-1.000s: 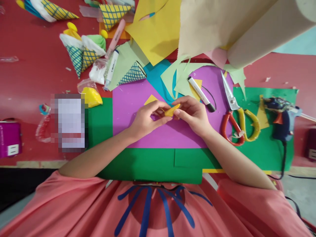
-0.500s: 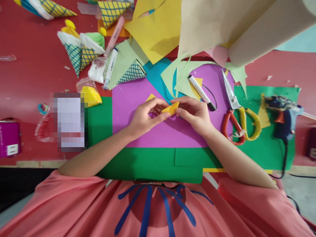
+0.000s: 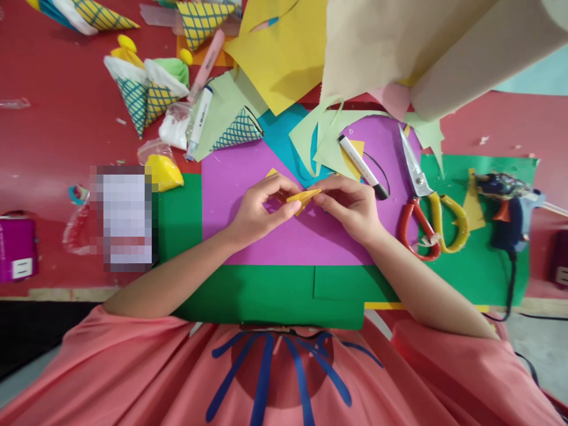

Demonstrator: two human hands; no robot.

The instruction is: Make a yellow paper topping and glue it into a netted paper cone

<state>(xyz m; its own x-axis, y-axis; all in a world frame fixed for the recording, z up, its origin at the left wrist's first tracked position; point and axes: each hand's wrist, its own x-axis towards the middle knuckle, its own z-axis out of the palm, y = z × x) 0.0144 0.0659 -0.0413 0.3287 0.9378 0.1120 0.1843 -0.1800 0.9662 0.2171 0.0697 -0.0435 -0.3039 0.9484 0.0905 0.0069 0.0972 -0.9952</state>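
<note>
Both hands meet over the purple sheet (image 3: 266,236) in the middle of the table. The left hand (image 3: 257,213) pinches one end of a small yellow paper piece (image 3: 303,196). The right hand (image 3: 350,207) pinches the other end. So the yellow paper sits up in the air between the two hands, just above the purple sheet. It looks folded or rolled into a thin pointed shape, but it is small and partly hidden by the fingers, so I cannot tell the fold for sure.

To do this bit well, I think the fingertips should stay close to the edges, so the paper does not spring open. A gentle, even squeeze is best. A hard pinch could crush the point. Keeping it low over the sheet helps too, since a dropped piece would be easy to find there.

A marker (image 3: 362,167) lies just past the right hand. The scissors (image 3: 421,201) lie near it to the right, on the green sheet (image 3: 488,260). A glue gun (image 3: 510,210) rests farther right. Paper cones (image 3: 146,94) sit well away at the far left.
</note>
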